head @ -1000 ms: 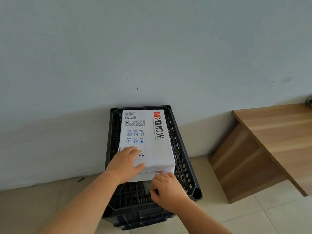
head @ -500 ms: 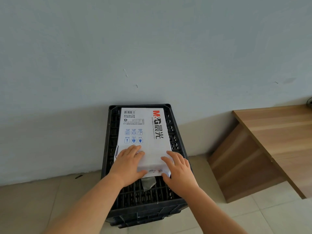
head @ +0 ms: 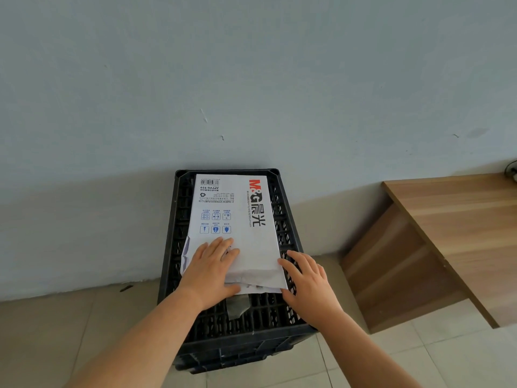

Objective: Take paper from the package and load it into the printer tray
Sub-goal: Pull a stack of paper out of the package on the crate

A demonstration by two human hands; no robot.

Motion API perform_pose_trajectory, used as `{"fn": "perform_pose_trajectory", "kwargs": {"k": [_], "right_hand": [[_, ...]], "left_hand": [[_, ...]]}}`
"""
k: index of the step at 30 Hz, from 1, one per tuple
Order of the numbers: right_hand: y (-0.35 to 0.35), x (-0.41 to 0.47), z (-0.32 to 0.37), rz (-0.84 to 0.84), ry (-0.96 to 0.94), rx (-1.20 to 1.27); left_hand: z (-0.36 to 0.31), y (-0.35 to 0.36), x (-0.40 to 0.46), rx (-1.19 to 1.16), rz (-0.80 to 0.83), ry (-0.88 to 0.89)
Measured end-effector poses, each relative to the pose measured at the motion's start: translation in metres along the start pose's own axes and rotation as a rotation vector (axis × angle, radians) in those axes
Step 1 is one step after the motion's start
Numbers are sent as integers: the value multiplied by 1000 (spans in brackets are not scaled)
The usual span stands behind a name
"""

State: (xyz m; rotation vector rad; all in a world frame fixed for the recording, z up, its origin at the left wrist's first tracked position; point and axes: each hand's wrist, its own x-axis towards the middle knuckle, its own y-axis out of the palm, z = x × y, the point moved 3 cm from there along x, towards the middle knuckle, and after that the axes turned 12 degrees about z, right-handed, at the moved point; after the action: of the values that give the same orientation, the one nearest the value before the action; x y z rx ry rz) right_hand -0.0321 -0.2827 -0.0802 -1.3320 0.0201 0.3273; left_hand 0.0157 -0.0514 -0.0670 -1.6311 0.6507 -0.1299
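Paper pack (head: 237, 219) lying flat on top of the black crate (head: 285, 219) against the far wall, its near end torn open. Left hand (head: 209, 273) spread flat on the pack's near left corner, fingers straight, pressing down. Right hand (head: 307, 281) flat too, fingers extended along the pack's near right edge, touching it. Wooden desk (head: 461, 219) off to the right, tiled floor (head: 70, 326) below

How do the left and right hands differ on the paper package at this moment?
The left hand lies flat on top of the paper package; the right hand sits at its right edge, over the black crate. Left fingers lie together; right fingers spread. Both are open.
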Motion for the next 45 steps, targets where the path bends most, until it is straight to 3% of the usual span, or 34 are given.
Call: {"fn": "perform_pose_trajectory", "kwargs": {"k": [5, 12, 20, 30, 40, 45], "right_hand": [[-4, -5, 1, 12, 13, 26], [-5, -8, 2, 9, 18, 22], [-7, -7, 5, -8, 61, 53], [-3, -6, 8, -7, 65, 65], [-25, 25, 57, -132, -124, 125], [-33, 43, 68, -177, -180, 119]], "left_hand": [[-3, 4, -2, 46, -25, 4], [-4, -1, -10, 71, -189, 73], [-8, 6, -7, 50, -130, 49], [-3, -4, -14, -8, -291, 155], [-9, -35, -10, 10, -325, 141], [-12, -44, -11, -41, -248, 83]]}}
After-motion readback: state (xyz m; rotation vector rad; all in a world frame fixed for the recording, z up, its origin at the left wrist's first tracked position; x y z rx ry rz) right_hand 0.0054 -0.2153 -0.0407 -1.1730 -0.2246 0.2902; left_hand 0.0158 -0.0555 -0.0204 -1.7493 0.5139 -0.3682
